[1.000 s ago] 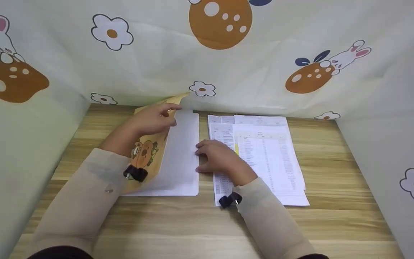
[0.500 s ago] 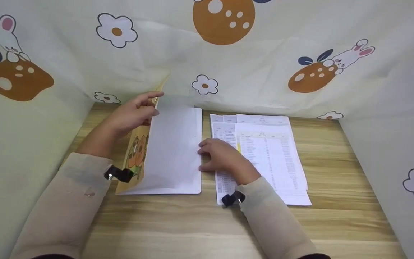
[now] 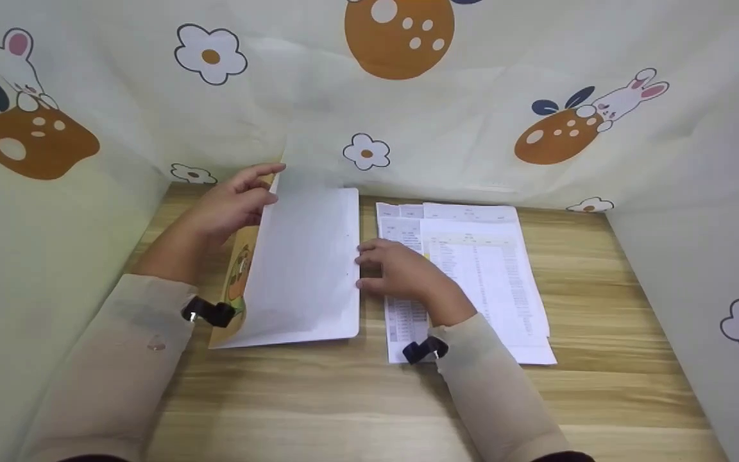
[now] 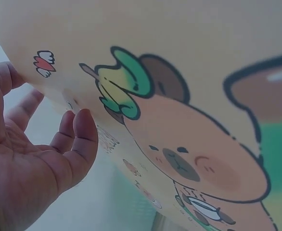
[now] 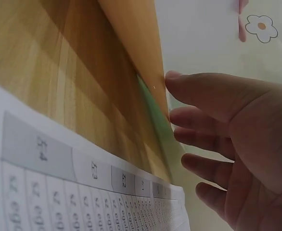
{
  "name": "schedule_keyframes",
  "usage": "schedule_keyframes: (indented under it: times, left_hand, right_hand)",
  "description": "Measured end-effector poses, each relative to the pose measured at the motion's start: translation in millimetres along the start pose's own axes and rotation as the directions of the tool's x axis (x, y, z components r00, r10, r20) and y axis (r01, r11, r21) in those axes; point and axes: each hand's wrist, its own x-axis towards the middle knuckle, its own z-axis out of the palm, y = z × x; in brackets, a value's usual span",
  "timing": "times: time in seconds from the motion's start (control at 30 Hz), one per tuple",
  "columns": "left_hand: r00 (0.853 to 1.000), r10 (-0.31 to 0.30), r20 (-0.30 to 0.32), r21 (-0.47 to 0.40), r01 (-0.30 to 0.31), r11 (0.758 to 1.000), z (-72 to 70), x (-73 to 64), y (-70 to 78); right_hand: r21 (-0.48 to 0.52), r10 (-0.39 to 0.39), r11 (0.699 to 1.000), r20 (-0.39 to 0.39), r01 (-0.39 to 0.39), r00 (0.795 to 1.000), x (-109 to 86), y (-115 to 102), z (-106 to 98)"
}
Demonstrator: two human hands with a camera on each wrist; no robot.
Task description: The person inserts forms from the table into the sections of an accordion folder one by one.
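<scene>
An orange-yellow folder (image 3: 305,282) with a white inside and cartoon capybaras on its cover (image 4: 198,159) stands partly opened, left of centre. My left hand (image 3: 235,202) holds the free edge of that cover, with index finger and thumb tips showing past it. In the left wrist view, some fingers are partly hidden behind the cover. Spread fingertips of my right hand (image 3: 405,273) touch the folder's right edge. The right wrist view shows its orange underside (image 5: 131,33) tilted a little off the table, with the thumb against the edge.
Printed sheets with tables (image 3: 482,289) lie in a loose stack to the right, partly under my right wrist. Wood-grain tabletop (image 3: 318,404) extends in front. A patterned cloth wall (image 3: 292,96) stands close behind the folder and along both sides.
My left hand has swung the cover left, widening the folder's opening. The folder's right edge has risen slightly, and my right hand has moved a little with it. The printed sheets stay put.
</scene>
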Motion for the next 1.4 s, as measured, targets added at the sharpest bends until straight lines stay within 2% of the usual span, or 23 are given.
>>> schedule_keyframes:
  times: [0.17,0.37,0.57,0.67,0.83,1.03,1.23,1.4]
  left_hand:
    - [1.0,0.005,0.02,-0.065,-0.004,0.998,-1.9,1.0,-0.4]
    - [0.998,-0.009,0.065,-0.097,0.015,0.995,-4.8,0.3,3.8]
    - [0.998,-0.037,0.055,-0.101,0.042,0.994,-5.0,2.6,8.0]
    - [0.998,-0.038,0.053,-0.107,0.044,0.993,-6.4,3.1,7.8]
    - [0.998,-0.036,0.049,-0.143,0.043,0.989,-7.1,1.0,5.1]
    - [0.998,-0.041,0.044,-0.166,0.048,0.985,-7.3,-5.5,1.2]
    - [0.999,-0.032,0.039,-0.194,0.039,0.98,-6.5,-6.3,-1.3]
    - [0.998,-0.032,0.049,-0.226,0.042,0.973,-3.3,-5.2,-5.1]
  right_hand:
    - [0.007,0.023,1.0,-0.01,-0.023,1.0,-1.3,-1,-3]
    - [0.029,0.042,0.999,-0.011,-0.042,0.999,-4.3,-2,-6]
    - [0.026,0.013,1.0,-0.044,-0.012,0.999,-9.5,1,-16]
    - [0.032,0.024,0.999,-0.059,-0.022,0.998,-16.4,3,-22]
    - [0.027,0.048,0.999,-0.095,-0.045,0.994,-32.9,12,-30]
    - [0.051,0.083,0.996,-0.138,-0.077,0.987,-58.6,33,-35]
    - [0.094,0.189,0.98,-0.179,-0.175,0.966,-86.4,58,-41]
    - [0.098,0.274,0.961,-0.183,-0.26,0.944,-109.2,76,-47]
